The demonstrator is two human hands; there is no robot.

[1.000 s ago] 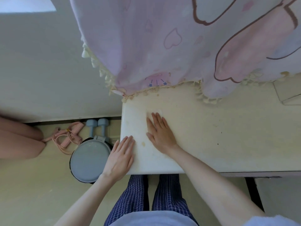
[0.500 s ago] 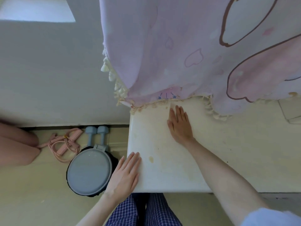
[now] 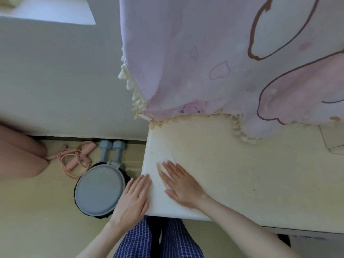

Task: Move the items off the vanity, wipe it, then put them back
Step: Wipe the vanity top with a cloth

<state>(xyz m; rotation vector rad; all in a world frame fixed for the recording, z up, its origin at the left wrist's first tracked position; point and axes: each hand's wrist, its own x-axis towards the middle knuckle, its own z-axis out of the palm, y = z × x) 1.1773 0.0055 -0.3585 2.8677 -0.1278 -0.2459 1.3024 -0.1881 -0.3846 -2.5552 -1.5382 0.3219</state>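
Observation:
The cream vanity top (image 3: 232, 174) has no items on it in this view, only faint stains and specks. My right hand (image 3: 181, 185) lies flat on its front left corner with the fingers straight and spread. A thin white wipe (image 3: 164, 155) seems to show just past the fingertips, though it is hard to tell apart from the pale surface. My left hand (image 3: 135, 199) is flat against the vanity's left edge, fingers straight and holding nothing.
A pink printed curtain (image 3: 223, 62) with a tasselled hem hangs over the back of the vanity. On the floor to the left are a round grey lidded bin (image 3: 99, 190), two grey dumbbells (image 3: 112, 148) and a pink resistance band (image 3: 76, 157). Someone's bare leg (image 3: 18, 155) is at the far left.
My right hand has slid from the back of the vanity by the curtain hem toward the front left corner. My left hand stays at the left edge.

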